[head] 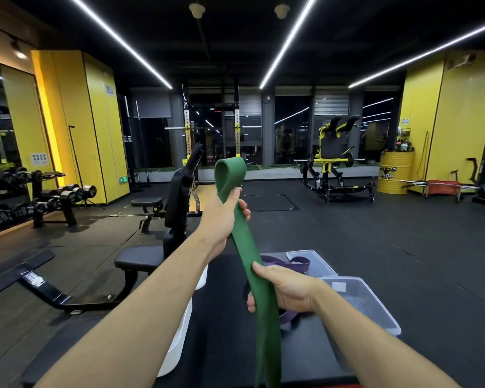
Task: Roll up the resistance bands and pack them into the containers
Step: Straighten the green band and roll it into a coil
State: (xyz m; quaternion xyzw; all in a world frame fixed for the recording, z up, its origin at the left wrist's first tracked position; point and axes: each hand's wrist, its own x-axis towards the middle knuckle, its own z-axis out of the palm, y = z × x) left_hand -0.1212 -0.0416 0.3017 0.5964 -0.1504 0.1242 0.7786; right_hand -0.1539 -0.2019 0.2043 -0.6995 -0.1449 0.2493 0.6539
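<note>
1. A person holds a green resistance band (245, 247) up above a black padded bench (224, 326) in a dim gym. The band's top end curls into a small loop above the left hand (221, 217), which grips it just below that loop.
2. The right hand (287, 289) is closed round the band lower down, thumb on top. The rest hangs past the bottom edge of the view.
3. The band is wide, flat, matte rubber, doubled so two layers lie together.
4. To roll it well, it seems best to flatten both layers, start a tight coil at the looped end, and feed the length through the right hand under light tension.
5. A purple band (294, 265) lies slack on the bench beside a clear, rigid plastic container (375, 309) at right. A white container (179, 340) sits at left, partly hidden by the forearm.
</note>
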